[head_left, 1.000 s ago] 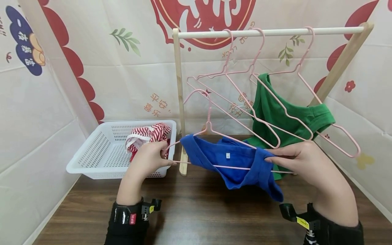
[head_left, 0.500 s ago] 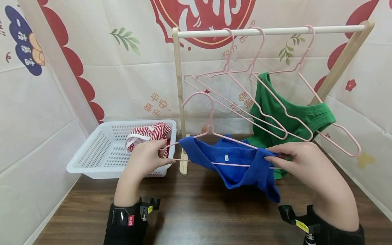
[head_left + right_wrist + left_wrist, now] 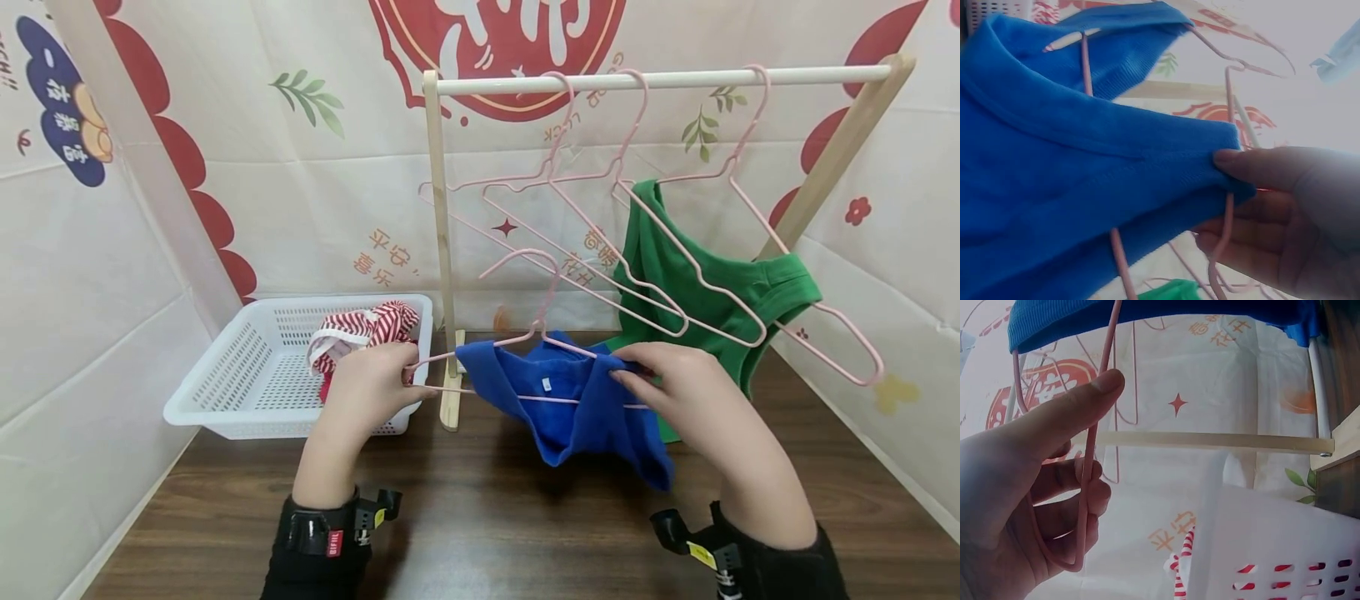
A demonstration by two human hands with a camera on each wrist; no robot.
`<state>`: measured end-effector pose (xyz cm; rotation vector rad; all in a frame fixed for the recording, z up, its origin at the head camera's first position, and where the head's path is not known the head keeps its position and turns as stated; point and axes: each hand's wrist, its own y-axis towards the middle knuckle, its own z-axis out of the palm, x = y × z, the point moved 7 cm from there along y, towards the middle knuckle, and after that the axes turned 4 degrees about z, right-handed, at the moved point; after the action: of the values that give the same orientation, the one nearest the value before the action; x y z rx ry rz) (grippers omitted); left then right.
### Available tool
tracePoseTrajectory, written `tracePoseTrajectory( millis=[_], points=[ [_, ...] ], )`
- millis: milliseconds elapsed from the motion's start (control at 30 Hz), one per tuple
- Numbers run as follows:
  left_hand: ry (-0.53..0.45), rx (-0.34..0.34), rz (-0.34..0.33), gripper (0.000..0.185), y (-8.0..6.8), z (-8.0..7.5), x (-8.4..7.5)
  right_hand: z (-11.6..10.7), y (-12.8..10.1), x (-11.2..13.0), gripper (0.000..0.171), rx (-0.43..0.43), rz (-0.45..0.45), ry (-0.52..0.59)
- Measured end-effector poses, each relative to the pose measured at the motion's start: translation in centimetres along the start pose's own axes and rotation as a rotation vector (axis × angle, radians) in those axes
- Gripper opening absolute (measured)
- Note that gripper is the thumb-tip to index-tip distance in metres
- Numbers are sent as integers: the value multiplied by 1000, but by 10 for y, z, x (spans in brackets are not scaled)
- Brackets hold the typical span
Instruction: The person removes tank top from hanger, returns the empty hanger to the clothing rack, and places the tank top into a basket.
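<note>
1. My left hand (image 3: 367, 385) sits centre-left of the head view, thumb and curled fingers pinched round the left end of the pink hanger (image 3: 517, 340); the left wrist view confirms the wire loops through the fingers (image 3: 1072, 487).
2. My right hand (image 3: 675, 387) sits centre-right, thumb and fingers pinching the blue garment (image 3: 577, 400) against the hanger's right end; the right wrist view shows the thumb pressing fabric over the wire.
3. The blue garment is in the middle of the frame, draped on the held hanger between both hands, sagging just above the dark wooden table (image 3: 480, 517). I can't tell whether it touches the table.
4. The wooden rack (image 3: 438, 250) stands right behind, its upright post between my left hand and the garment, its top rail across the upper frame.
5. Three more pink hangers hang from the rail; two empty hangers (image 3: 570, 217) tilt down toward the held hanger's hook, close above it, crowding that space.
6. The green garment (image 3: 712, 292) hangs on the right-hand hanger, just behind my right hand.
7. The white basket (image 3: 225, 375) sits lower left on the table, just beyond my left hand, with a red striped cloth (image 3: 367, 329) inside.
8. Printed backdrop sheets enclose the back and sides.
</note>
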<state>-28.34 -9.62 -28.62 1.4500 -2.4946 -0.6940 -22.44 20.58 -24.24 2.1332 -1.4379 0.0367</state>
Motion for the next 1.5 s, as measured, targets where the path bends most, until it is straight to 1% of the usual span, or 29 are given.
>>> tracePoseTrajectory(
  millis=[167, 267, 400, 467, 633, 900, 1000, 1200, 1300, 1500],
  points=[
    [32, -30, 8, 45, 2, 1, -6, 4, 4, -2, 16, -58, 39, 40],
    [54, -43, 15, 44, 3, 1, -11, 3, 5, -3, 17, -118, 53, 72],
    [63, -47, 17, 43, 4, 1, -16, 2, 6, -3, 16, -199, 46, 92],
    [59, -50, 19, 44, 4, 1, -18, 3, 6, -2, 17, -211, 44, 93],
    [55, -62, 32, 43, 6, 4, -24, 9, 8, 1, 20, -198, 41, 121],
    [42, -98, 91, 41, 6, 6, -35, 15, 11, 7, 16, -242, 27, 143],
    [41, -86, 91, 40, 6, 5, -38, 15, 11, 8, 15, -257, 26, 151],
    [13, -20, 82, 34, 6, 8, -40, 11, 10, 7, 14, -281, 45, 153],
    [-3, 0, 82, 34, 7, 9, -41, 9, 10, 6, 12, -293, 44, 146],
    [-59, 15, 83, 34, 7, 7, -44, 13, 10, 8, 11, -266, 35, 164]
  ],
)
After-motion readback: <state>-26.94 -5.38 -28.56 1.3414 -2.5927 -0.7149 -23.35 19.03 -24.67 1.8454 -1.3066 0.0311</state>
